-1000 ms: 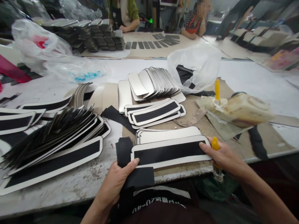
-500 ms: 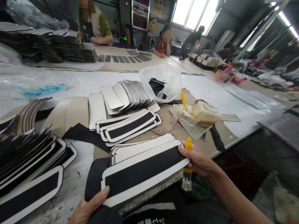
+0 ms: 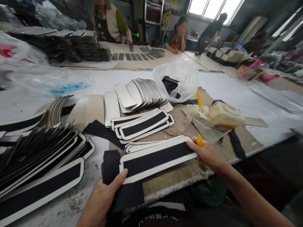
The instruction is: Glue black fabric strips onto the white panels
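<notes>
A long white panel with a black strip (image 3: 158, 159) spans my two hands, slightly tilted. My left hand (image 3: 104, 192) is closed on its left end, thumb on top. Black fabric (image 3: 126, 197) hangs at those fingers; whether they grip it too is unclear. My right hand (image 3: 209, 154) pinches the panel's right end and also holds a yellow-handled brush (image 3: 200, 141), its bristles pointing down and mostly hidden. Just behind the panel lies a stack of white pieces (image 3: 142, 147), partly covered. Beyond it are several black-striped panels (image 3: 144, 125).
At the left a fanned pile of striped panels (image 3: 68, 164) covers the table. Further back stand a row of white pieces (image 3: 148, 94) and a plastic bag (image 3: 187, 75). A glue-smeared container (image 3: 220, 115) with another yellow brush (image 3: 199, 99) sits right. Co-workers are across the table.
The panel and both hands have moved away from my body, towards the white stack. My view has turned left, so everything sits further right. A co-worker's arm across the table has reached out.
</notes>
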Demonstrator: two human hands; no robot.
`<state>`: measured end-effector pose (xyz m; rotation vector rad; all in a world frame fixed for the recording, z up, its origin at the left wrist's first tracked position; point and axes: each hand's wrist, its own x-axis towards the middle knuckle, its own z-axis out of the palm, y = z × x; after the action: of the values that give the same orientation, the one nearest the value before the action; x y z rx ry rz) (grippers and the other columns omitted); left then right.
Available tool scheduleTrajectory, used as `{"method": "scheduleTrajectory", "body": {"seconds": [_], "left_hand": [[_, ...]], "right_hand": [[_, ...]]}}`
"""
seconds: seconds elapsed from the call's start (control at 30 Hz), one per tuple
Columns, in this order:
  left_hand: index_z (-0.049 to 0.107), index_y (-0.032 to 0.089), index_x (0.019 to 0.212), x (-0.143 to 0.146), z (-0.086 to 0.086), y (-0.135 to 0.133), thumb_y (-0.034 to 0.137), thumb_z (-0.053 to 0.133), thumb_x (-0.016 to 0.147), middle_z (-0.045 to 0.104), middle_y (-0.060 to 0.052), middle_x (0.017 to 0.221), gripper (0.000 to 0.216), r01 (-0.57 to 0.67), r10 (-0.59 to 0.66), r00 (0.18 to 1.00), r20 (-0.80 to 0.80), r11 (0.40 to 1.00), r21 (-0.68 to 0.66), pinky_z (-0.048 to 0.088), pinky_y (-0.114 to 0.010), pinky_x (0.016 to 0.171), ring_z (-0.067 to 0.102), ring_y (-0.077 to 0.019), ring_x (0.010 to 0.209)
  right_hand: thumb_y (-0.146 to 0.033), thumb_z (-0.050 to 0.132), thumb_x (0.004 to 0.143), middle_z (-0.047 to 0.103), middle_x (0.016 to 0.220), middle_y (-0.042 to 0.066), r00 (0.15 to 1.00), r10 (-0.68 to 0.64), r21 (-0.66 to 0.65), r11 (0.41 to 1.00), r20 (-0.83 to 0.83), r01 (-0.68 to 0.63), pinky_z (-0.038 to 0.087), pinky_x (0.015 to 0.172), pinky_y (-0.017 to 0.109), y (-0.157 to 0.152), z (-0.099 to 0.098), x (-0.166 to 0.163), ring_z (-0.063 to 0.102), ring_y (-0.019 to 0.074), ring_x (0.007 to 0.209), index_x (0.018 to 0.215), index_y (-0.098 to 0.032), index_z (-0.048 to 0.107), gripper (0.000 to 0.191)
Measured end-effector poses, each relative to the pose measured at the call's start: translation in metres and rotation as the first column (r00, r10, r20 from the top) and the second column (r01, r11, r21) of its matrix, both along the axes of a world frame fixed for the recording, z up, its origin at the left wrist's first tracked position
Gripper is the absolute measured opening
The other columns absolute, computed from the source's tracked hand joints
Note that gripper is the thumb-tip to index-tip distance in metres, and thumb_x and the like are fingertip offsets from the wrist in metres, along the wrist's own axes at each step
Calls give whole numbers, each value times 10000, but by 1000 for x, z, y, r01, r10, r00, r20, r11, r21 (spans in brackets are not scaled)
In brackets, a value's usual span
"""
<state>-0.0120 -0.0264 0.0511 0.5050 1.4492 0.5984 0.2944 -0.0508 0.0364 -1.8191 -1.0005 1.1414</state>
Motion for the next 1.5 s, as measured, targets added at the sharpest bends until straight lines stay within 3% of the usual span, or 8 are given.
{"method": "scheduleTrajectory", "body": {"seconds": [0.27, 0.43, 0.53, 0.63, 0.73, 0.93, 1.2, 1.5], "left_hand": [[629, 183, 975, -4, -7, 8, 266, 800, 578, 698, -16, 667, 440, -118, 115, 977, 182, 993, 2, 518, -258, 472, 623, -184, 499], [584, 165, 628, -7, -9, 18, 278, 802, 575, 562, 39, 484, 251, -123, 104, 964, 246, 990, 64, 426, -150, 418, 497, -76, 409], [513, 164, 509, -8, -3, 30, 353, 756, 654, 467, 48, 376, 340, -51, 23, 982, 185, 988, 149, 363, -123, 363, 413, -49, 350], [634, 175, 753, -9, 5, 47, 258, 758, 651, 633, 16, 543, 181, -94, 83, 993, 80, 986, 139, 511, -202, 511, 579, -123, 472], [629, 175, 979, -9, 9, 64, 186, 740, 657, 712, -29, 718, 341, -90, 89, 996, 13, 989, 115, 555, -269, 601, 668, -194, 616], [623, 157, 1023, -16, -4, 89, 261, 751, 665, 733, -67, 836, 394, -37, 31, 999, 40, 988, 147, 564, -287, 641, 687, -222, 708], [644, 128, 994, -20, -14, 116, 354, 760, 651, 733, -80, 859, 426, 29, -18, 999, -51, 970, 242, 549, -294, 701, 682, -237, 749], [638, 114, 1032, -16, -16, 129, 321, 712, 688, 730, -84, 866, 409, 40, -46, 999, 18, 962, 271, 543, -309, 730, 680, -237, 788]], "right_hand": [[-425, 688, 723, 335, 524, -93, 861, -102, -78, 994, -498, 72, 214, 347, 143, 11, 20, -7, 237, 20, 390, 711, -186, 458, 332], [-413, 716, 694, 333, 485, -101, 844, -100, -92, 994, -527, 61, 224, 325, 133, 31, 29, -4, 232, 10, 360, 699, -188, 443, 353], [-453, 693, 719, 345, 503, -96, 900, -16, -65, 998, -435, -13, 215, 331, 132, 49, 30, 3, 247, 11, 371, 692, -187, 432, 374], [-497, 634, 767, 355, 543, -83, 944, 115, 2, 993, -309, -120, 199, 352, 142, 67, 29, 7, 259, 19, 409, 689, -181, 434, 381], [-530, 605, 771, 344, 530, -82, 955, 218, 17, 976, -202, -219, 190, 368, 167, 87, 29, 8, 258, 33, 421, 688, -183, 431, 398], [-511, 557, 787, 358, 548, -78, 953, 295, -24, 956, 68, -294, 255, 400, 189, 126, 28, 2, 313, 55, 445, 692, -195, 410, 361], [-482, 425, 821, 405, 533, -48, 809, 418, -63, 899, 414, -433, 342, 457, 240, 159, 24, -3, 406, 107, 481, 638, -214, 397, 326], [-487, 387, 838, 502, 555, -13, 654, 393, -42, 874, 647, -484, 371, 520, 261, 172, 5, 9, 480, 148, 539, 603, -226, 433, 354]]}}
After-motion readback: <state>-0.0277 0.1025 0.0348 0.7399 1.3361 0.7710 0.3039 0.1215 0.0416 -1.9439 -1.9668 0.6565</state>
